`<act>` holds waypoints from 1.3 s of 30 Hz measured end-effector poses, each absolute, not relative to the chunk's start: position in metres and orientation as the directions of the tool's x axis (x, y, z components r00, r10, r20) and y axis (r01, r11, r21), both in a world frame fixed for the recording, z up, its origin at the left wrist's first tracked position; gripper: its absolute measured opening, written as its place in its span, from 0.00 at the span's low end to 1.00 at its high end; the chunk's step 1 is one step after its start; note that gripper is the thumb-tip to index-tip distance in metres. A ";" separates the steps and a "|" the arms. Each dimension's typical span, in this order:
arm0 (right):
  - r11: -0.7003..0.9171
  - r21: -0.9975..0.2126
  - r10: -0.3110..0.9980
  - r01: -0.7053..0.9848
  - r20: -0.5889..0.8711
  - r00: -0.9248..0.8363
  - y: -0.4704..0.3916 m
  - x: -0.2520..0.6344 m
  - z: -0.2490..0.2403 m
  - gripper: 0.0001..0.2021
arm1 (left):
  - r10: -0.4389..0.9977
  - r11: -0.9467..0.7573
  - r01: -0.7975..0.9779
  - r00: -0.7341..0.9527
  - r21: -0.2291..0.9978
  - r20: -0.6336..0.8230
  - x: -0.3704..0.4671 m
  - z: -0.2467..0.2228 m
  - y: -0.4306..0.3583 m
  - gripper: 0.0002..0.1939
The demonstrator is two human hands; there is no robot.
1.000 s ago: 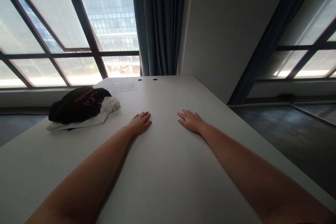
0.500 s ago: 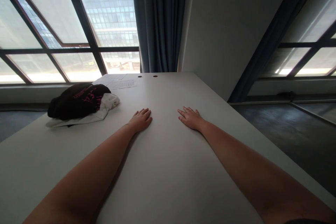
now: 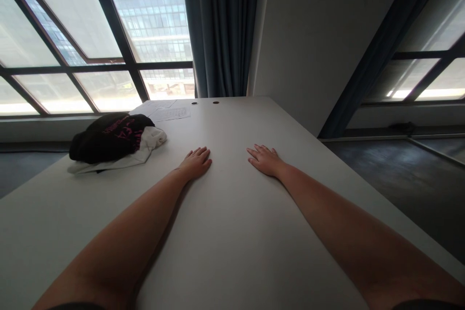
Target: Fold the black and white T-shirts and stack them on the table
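Desk (image 3: 236, 232): white, smooth, plain top. Just in from the far edge, two small round holes (image 3: 216, 102), side by side. At the far left corner, papers (image 3: 170, 114) lying flat, faint marks on them, too small to read. By the left edge, nearer than the papers, a soft black bundle (image 3: 105, 140) with pink markings, heaped on white cloth (image 3: 154, 138); the cloth shows beneath and bunches up on the inner side. Between left and right edges, left hand (image 3: 196, 162) and right hand (image 3: 265, 159) rest palm down, apart, bare desk between.
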State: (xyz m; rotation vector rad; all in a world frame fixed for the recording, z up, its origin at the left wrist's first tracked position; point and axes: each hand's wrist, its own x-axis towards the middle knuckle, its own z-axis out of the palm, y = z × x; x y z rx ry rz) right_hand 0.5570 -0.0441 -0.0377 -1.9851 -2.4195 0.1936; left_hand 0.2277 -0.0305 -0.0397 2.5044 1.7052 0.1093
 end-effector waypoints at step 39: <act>0.175 -0.069 0.981 0.982 -0.073 -0.180 -0.045 0.555 -0.036 0.33 | 0.927 -0.373 0.919 0.374 0.124 0.020 0.227 -0.042 -0.028 0.32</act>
